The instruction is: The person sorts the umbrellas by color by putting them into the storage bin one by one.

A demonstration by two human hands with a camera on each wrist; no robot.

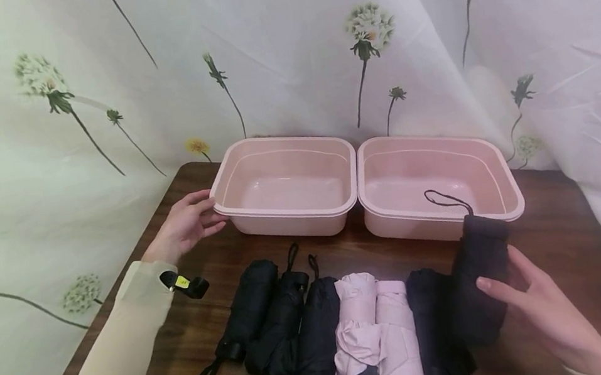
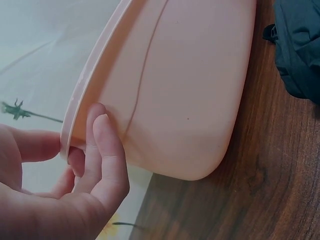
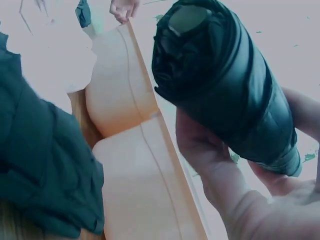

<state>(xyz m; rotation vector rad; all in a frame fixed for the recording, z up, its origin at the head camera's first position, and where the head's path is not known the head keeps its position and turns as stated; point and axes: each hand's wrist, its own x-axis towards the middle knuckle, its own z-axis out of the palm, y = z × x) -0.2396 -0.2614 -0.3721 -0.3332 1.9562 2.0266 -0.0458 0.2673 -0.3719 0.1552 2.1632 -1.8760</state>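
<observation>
My left hand (image 1: 186,225) pinches the rim of the left pink plastic basin (image 1: 294,223) at its left end; in the left wrist view the thumb and fingers (image 2: 107,145) lie on either side of that rim. A folded black umbrella (image 1: 478,278) is gripped in my right hand (image 1: 546,304), tilted up, its wrist loop over the front of the right pink basin (image 1: 414,227). Seen from the right wrist, the held umbrella (image 3: 235,95) is tightly rolled. Both basins have nothing inside.
Folded umbrellas lie side by side along the front: several black ones, such as the leftmost umbrella (image 1: 253,301), and two pale pink umbrellas (image 1: 396,333) in the middle. The brown wooden table (image 1: 196,195) meets a flower-print curtain (image 1: 282,50) behind the basins.
</observation>
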